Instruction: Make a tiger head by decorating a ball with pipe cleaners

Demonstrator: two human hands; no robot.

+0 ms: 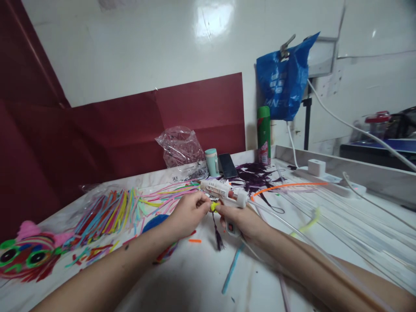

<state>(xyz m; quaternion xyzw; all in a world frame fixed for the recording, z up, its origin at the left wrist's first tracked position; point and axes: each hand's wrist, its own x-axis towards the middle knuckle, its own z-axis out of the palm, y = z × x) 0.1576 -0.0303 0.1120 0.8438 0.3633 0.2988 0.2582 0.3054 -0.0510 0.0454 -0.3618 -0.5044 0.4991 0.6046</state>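
My right hand [242, 219] is wrapped around a white hot glue gun [218, 189], its nozzle pointing left and a long clear glue stick trailing from its back. Fingers pinched, my left hand [190, 211] is at a small bright yellow fuzzy piece [214, 206]. The right thumb also reaches this piece. A dark purple tassel [219, 240] hangs by a thin cord just below it. Behind my left wrist lies a round blue item [155, 222], partly hidden by the forearm.
Bundled coloured pipe cleaners [110, 212] lie left, beside a fuzzy pink-and-red face craft [30, 251]. Purple tassels [255, 175], a phone [227, 166] and a mint cup [212, 162] are at the back. Clear glue sticks [344, 225] and a power strip [341, 186] occupy the right.
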